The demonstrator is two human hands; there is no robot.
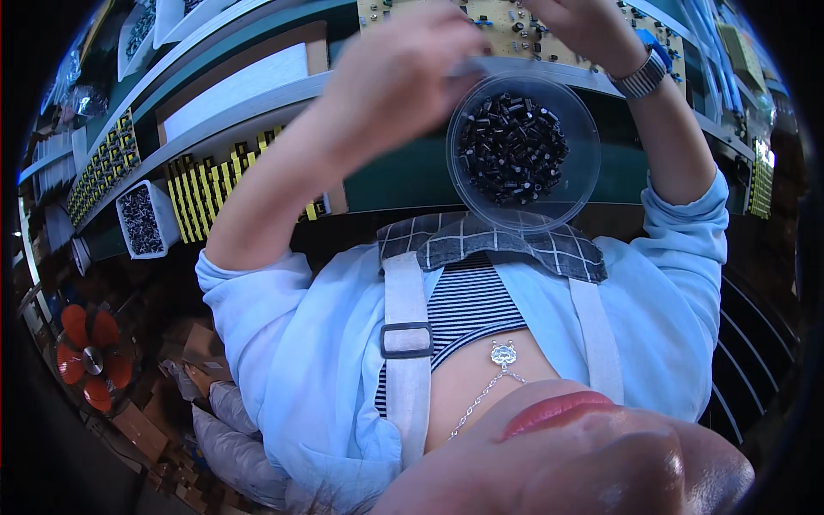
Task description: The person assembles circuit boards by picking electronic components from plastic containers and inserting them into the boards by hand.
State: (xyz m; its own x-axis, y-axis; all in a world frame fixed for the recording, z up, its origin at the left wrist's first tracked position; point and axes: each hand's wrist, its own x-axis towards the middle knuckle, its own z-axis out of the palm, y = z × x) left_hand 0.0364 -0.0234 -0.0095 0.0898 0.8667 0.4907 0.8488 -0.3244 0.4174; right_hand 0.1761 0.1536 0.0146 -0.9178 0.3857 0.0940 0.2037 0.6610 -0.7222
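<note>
A round clear plastic tub (pixel 584 176) stands close in front of my body, holding a heap of small black cylindrical components that look like capacitors (pixel 515 148). Just above the tub's left rim is my left hand (pixel 412 60), smeared by motion, so its fingers and anything in them cannot be made out. Beyond the tub lies a tan circuit board (pixel 571 58) with many small parts standing on it. Over the board reaches my right hand (pixel 588 30), a striped band on its wrist. The top edge of the picture cuts off its fingertips.
Yellow strips of parts (pixel 190 202) and a white bin of small components (pixel 142 221) sit to the left. A metal rail (pixel 249 112) runs along the bench beside a carton with a white sheet (pixel 236 90). An orange-bladed fan (pixel 90 359) stands lower left, near grey bags (pixel 236 442).
</note>
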